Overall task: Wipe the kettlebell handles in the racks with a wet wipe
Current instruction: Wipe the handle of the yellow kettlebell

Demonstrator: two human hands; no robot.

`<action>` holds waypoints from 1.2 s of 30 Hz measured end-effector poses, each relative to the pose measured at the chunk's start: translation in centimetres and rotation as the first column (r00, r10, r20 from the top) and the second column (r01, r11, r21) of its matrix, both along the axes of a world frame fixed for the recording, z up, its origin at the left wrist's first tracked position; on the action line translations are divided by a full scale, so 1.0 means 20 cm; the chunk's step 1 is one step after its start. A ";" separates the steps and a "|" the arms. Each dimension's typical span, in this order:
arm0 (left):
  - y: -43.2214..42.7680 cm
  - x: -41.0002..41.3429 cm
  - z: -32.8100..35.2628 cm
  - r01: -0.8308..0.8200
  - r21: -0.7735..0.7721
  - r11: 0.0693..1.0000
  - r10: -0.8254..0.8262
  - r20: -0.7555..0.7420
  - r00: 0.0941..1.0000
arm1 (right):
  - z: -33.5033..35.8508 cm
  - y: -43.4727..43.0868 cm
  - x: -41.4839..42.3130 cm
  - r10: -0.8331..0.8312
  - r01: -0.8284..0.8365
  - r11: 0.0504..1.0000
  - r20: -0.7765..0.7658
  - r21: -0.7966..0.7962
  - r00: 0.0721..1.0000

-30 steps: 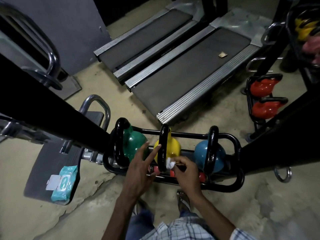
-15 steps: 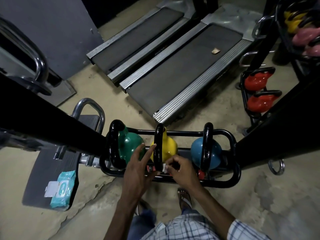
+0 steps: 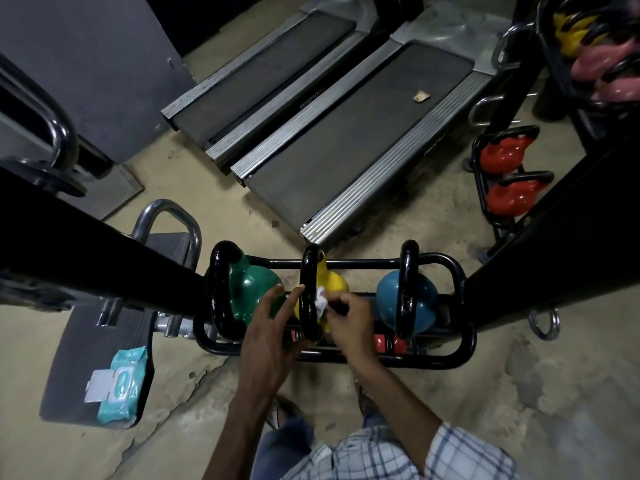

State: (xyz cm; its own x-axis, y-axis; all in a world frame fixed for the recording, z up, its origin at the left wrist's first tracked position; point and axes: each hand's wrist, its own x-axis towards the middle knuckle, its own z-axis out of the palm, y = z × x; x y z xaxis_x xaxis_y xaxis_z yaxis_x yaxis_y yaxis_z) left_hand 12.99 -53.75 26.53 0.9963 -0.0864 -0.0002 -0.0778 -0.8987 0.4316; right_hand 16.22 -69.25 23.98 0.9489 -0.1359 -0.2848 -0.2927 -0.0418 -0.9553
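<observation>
Three kettlebells [image 3: 337, 282] in rack [image 3: 465, 341]; wet wipe [image 3: 320, 301] in pinch of right hand [image 3: 349, 323]; left hand [image 3: 266, 341], fingers apart.

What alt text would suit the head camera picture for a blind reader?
A person's right hand holds a white wipe against the black handle of a yellow kettlebell, the middle of three in a low rack; the left hand, fingers spread, reaches toward that handle. A pack of wipes lies to the left, treadmills beyond.
</observation>
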 end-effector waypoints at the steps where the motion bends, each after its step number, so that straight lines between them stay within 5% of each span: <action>1: 0.00 0.00 0.00 -0.005 0.005 1.000 0.005 -0.004 1.000 | 0.01 0.01 0.06 -0.031 0.031 0.999 -0.011 0.016 0.999; 5: 0.00 -0.01 -0.01 -0.009 0.021 1.000 0.009 -0.003 1.000 | -0.03 0.01 0.04 0.088 -0.096 0.992 -0.090 -0.082 0.992; 11: -0.01 -0.01 -0.01 -0.017 0.029 0.999 0.017 -0.005 1.000 | -0.06 -0.04 -0.08 0.286 -0.251 0.905 0.055 -0.343 0.957; 15: 0.00 -0.01 0.00 0.008 0.022 1.000 -0.008 0.015 1.000 | -0.02 0.02 -0.04 0.346 -0.346 0.847 -0.075 -0.404 0.935; 17: 0.00 -0.01 0.00 0.004 0.038 0.999 -0.005 0.018 1.000 | -0.02 0.00 -0.03 0.272 -0.317 0.907 -0.190 -0.277 0.943; 20: -0.01 -0.01 0.01 0.003 0.050 0.999 -0.003 0.012 1.000 | 0.05 -0.01 0.10 0.136 -0.067 0.981 -0.395 0.185 0.909; 26: -0.02 -0.02 0.02 -0.001 0.041 0.999 0.001 0.011 1.000 | 0.10 0.01 0.48 -0.061 0.339 0.801 -0.496 0.494 0.866; 33: -0.02 -0.03 0.02 -0.006 0.049 0.999 0.006 0.000 1.000 | 0.01 0.03 0.48 -0.166 0.304 0.917 -0.447 0.257 0.879; 36: -0.02 -0.03 0.01 -0.012 0.050 0.999 0.012 0.003 1.000 | 0.04 0.06 0.45 -0.199 0.260 0.947 -0.291 0.189 0.936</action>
